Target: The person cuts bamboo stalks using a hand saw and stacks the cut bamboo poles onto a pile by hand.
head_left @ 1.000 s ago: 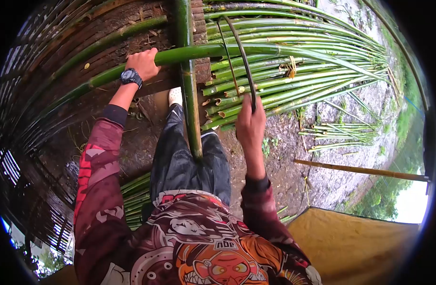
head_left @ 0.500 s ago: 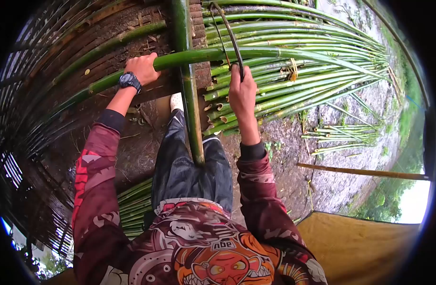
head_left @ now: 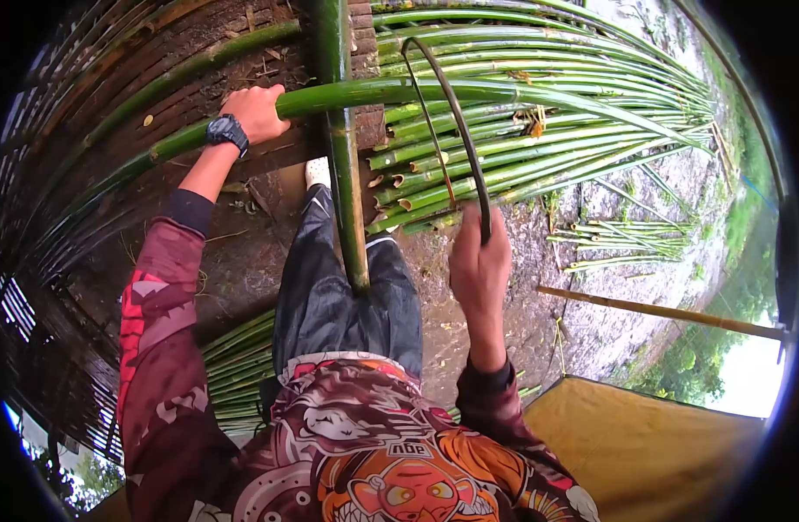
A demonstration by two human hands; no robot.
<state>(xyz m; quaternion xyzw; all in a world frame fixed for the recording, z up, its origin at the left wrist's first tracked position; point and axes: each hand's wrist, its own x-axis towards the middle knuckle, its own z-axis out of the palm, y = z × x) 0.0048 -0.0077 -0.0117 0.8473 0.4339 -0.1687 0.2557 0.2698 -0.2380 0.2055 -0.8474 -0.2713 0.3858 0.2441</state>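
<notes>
A long green bamboo pole (head_left: 365,92) runs across the view, lying over an upright-looking green bamboo post (head_left: 340,165) that reaches down between my legs. My left hand (head_left: 256,115), with a dark watch at its wrist, is closed round the long pole left of the crossing. In my right hand (head_left: 481,261), slightly blurred, is the end of a bow saw (head_left: 462,122) with a curved dark frame and a thin blade. The saw frame passes over the long pole, right of the crossing; whether the blade touches the bamboo I cannot tell.
Many cut bamboo poles (head_left: 539,157) lie stacked at the upper right, with a smaller bundle (head_left: 626,242) on the muddy ground beyond. More bamboo (head_left: 243,365) lies beside my left leg. A brown tarp (head_left: 643,444) fills the lower right, and a thin pole (head_left: 661,311) extends above it.
My right hand has pulled the saw down toward my body and a little right. My left hand keeps its hold on the pole, and the view has shifted slightly.
</notes>
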